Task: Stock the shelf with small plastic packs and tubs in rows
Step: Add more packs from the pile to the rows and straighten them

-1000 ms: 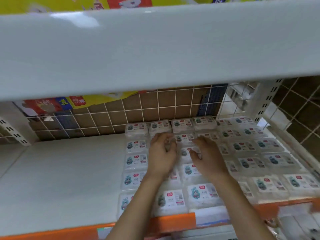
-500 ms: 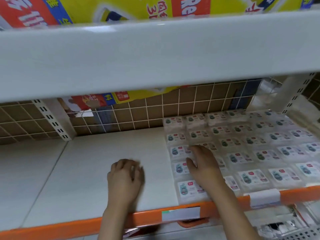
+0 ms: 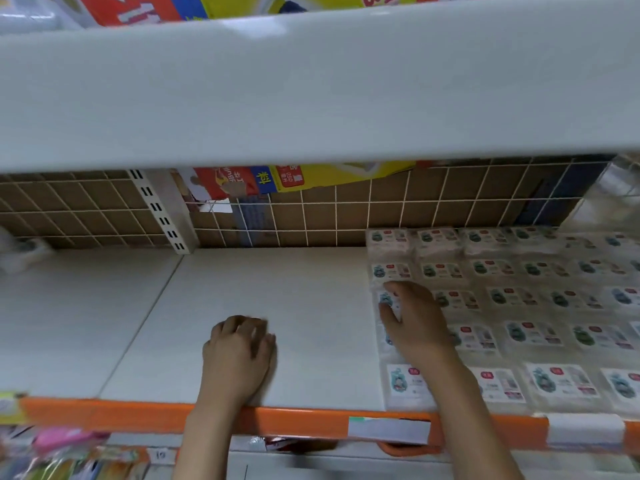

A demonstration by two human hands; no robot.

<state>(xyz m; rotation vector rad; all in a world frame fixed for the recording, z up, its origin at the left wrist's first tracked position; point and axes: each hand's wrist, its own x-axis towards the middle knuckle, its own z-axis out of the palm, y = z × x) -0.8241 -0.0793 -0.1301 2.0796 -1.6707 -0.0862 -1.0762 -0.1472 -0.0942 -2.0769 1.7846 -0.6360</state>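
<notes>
Bare shelf (image 3: 277,306) lies open left of the packs (image 3: 519,303); upper shelf (image 3: 311,91) overhangs closely.

White wire grid (image 3: 336,216) w/ brown cardboard (image 3: 391,209) behind; slotted upright (image 3: 157,209) at left; soft overhead light.
</notes>
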